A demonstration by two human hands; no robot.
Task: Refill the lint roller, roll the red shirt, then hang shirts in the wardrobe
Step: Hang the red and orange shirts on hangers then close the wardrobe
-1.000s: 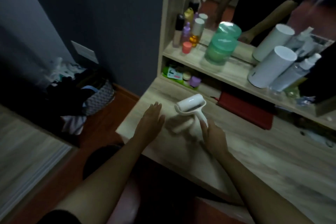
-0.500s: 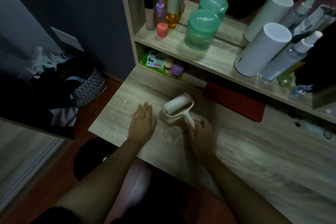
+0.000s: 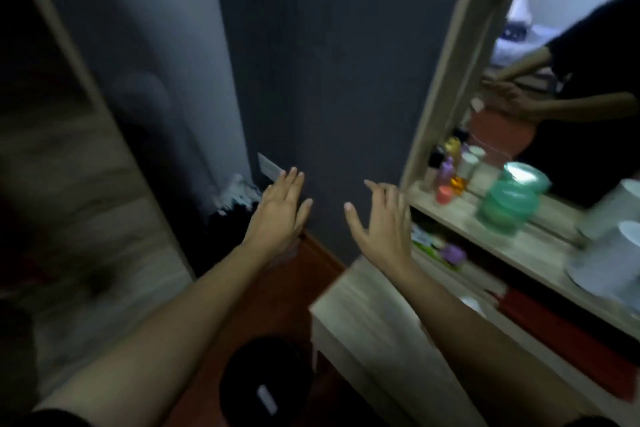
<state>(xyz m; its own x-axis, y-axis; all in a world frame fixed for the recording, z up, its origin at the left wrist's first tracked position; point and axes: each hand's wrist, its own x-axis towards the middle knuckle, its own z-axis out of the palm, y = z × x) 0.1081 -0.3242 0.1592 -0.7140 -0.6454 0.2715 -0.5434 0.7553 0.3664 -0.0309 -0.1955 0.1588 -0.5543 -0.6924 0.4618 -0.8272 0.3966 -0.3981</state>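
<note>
Both the left hand (image 3: 278, 215) and right hand (image 3: 382, 224) were held empty, fingers (image 3: 292, 180) spread, beside the desk (image 3: 374, 315).

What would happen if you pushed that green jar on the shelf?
The green jar looks squat and wide-bottomed, so it would probably slide, not tip. Its smooth sides may be slippery. It stands close to the small bottles, so a push could knock them.

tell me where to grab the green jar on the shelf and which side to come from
Probably best: wrap the right hand around the round side wall of the green jar, coming from the open front edge of the shelf. The jar stands upright, the mirror is close behind it and small bottles crowd its left.
</note>
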